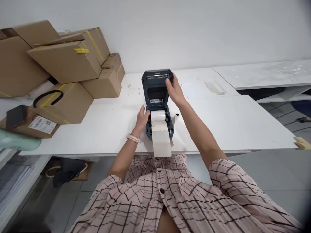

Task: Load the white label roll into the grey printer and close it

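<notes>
A dark blue-grey label printer (172, 124) stands on the white table with its lid (145, 87) raised. Inside its base lies a white label roll (158, 115), and a strip of labels (161, 142) runs from it over the table's front edge. My right hand (175, 90) grips the right side of the lid, thumb on the inner face and fingers behind. At the base's left side rests my left hand (142, 118), fingers extended and touching the housing near the roll. Right of the printer sits a small white roll (176, 116) with a dark core.
Cardboard boxes (70, 60) are piled at the left, with a black band (48, 97) and a dark box-shaped item (16, 117) on them. A mint-green roll (19, 140) lies at the table's (230, 123) left corner. A wall stands behind.
</notes>
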A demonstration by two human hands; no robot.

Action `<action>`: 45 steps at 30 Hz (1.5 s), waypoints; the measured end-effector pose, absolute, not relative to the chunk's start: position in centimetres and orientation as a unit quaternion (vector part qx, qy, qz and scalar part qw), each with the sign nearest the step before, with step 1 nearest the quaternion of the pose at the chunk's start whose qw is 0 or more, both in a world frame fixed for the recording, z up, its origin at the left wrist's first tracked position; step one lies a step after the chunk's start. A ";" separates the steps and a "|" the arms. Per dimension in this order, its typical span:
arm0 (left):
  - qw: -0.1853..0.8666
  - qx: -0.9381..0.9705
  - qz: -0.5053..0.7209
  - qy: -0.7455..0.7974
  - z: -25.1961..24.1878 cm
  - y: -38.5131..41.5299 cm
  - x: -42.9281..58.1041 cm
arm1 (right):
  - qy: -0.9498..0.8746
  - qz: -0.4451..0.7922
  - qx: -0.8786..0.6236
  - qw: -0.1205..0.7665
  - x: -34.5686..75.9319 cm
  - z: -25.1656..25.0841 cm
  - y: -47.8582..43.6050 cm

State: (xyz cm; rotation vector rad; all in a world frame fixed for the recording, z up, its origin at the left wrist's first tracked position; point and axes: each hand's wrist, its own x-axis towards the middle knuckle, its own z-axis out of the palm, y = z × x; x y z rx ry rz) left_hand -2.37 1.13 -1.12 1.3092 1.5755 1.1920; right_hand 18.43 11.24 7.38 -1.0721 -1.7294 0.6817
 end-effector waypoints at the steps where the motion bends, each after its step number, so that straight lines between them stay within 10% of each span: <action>1: 0.386 0.510 0.447 0.626 -1.6 0.4 -2.2 | -0.708 0.282 -0.442 0.472 18.3 7.4 12.4; 9: 0.368 0.518 0.416 0.650 -1.6 -2.4 -1.4 | -0.766 0.154 -0.417 0.465 18.5 7.6 8.5; 16: 0.305 0.539 0.358 0.698 0.1 -2.1 -0.6 | -0.888 0.283 -0.352 0.091 17.0 3.6 7.1; 20: 0.296 0.545 0.330 0.712 0.3 -2.1 -0.4 | -0.885 0.292 -0.362 0.027 15.6 2.2 10.3; 32: 0.292 0.553 0.351 0.697 -0.2 -2.4 -0.7 | -0.818 0.447 -0.256 0.257 27.8 8.7 2.4; 45: 0.313 0.532 0.385 0.686 -0.8 -2.2 -0.9 | -0.649 0.428 -0.501 0.380 37.6 -3.5 2.5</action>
